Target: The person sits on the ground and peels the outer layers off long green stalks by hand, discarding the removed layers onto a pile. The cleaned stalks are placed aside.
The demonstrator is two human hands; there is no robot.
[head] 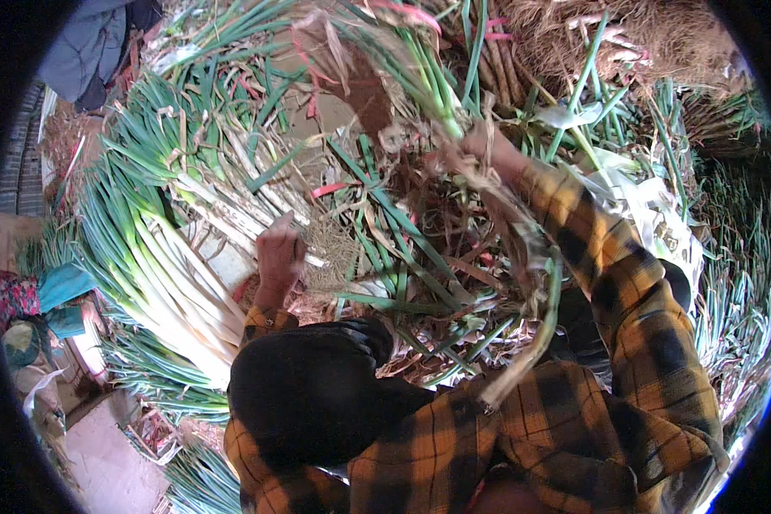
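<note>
My right hand (491, 151) is raised at the upper middle, gripping blurred, torn-off green onion leaves and dry sheaths (514, 221). Green stalks (434, 83) stick out above that hand, and a long withered leaf (540, 327) hangs down towards my lap. Left of the middle, my left hand (283, 250) rests at the root ends of soil-marked green onions (221, 209). A white stalk end with roots (316, 260) shows beside it; its grip is hard to make out. Clean, white-stemmed green onions (180, 289) lie in a pile to its left.
Cut leaves and dry peelings (417, 257) litter the ground between my arms. Rooty onion bundles (498, 64) tied with red strips lie at the far side. White plastic sheeting (655, 205) is at the right. Another person's teal sleeve (67, 292) shows at the left edge.
</note>
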